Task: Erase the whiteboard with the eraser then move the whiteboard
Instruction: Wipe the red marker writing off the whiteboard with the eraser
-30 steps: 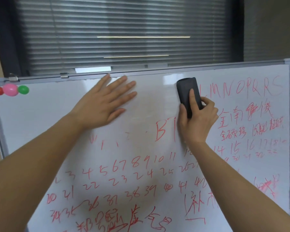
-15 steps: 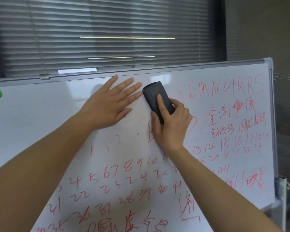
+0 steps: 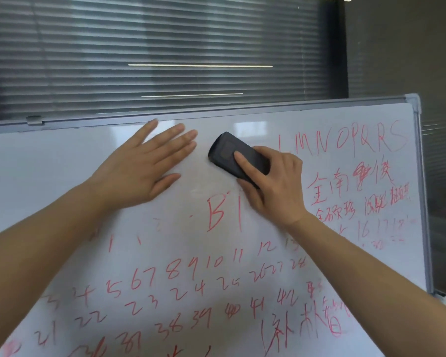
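Observation:
A whiteboard (image 3: 49,176) with a grey metal frame fills most of the view. Red numbers, letters and characters cover its lower and right parts, while the upper left is wiped blank. My right hand (image 3: 276,186) grips a black eraser (image 3: 229,155) and presses it flat on the board near the top middle, tilted up to the left. My left hand (image 3: 144,166) lies flat on the board with its fingers spread, just left of the eraser and not touching it.
Closed grey window blinds (image 3: 165,47) hang behind the board. The board's right frame edge (image 3: 422,202) stands against a dark wall. A bit of the board's stand (image 3: 443,297) shows at the lower right.
The eraser and my right hand have swept left across the top of the board and tilted further left. The view has shifted right, so the magnets at the left are out of sight.

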Available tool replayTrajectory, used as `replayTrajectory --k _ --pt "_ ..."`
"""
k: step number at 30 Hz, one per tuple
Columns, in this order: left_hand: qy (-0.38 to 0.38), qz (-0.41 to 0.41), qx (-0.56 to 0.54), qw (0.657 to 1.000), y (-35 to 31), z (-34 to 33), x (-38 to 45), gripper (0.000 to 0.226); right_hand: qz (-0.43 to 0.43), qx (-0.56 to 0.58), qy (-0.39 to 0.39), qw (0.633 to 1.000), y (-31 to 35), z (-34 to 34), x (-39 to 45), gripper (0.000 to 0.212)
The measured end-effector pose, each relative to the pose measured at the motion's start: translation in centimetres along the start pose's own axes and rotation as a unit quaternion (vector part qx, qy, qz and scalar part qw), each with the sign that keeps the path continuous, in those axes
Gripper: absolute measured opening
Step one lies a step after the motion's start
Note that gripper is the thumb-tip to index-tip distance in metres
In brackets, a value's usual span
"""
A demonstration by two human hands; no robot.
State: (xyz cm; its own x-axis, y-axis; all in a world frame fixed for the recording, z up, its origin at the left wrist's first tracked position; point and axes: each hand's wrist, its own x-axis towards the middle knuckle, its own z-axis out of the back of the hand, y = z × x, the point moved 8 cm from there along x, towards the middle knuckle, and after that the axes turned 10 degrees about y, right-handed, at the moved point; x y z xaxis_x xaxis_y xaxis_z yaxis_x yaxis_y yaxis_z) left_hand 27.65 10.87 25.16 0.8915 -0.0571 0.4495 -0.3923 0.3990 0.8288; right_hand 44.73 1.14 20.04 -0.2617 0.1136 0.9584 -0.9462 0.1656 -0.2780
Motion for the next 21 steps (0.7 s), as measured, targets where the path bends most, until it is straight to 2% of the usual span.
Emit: replayTrajectory --k 8,14,21 --pt "-0.016 0.026 -0.004 1.0 -0.7 0.7 1.0 0.056 -0.04 0.008 -0.029 0.999 -8.1 0.7 -1.0 0.042" --pt "-0.003 0.049 0.005 0.999 -3.2 0.7 4.9 0.056 -0.101 0.031 -0.04 0.994 -13.1 0.1 -2.6 0.042" --pt "0.004 0.041 0.031 0.999 -6.3 0.6 9.9 0.055 -0.097 0.047 -0.057 0.993 -14.8 0.1 -3.0 0.042"
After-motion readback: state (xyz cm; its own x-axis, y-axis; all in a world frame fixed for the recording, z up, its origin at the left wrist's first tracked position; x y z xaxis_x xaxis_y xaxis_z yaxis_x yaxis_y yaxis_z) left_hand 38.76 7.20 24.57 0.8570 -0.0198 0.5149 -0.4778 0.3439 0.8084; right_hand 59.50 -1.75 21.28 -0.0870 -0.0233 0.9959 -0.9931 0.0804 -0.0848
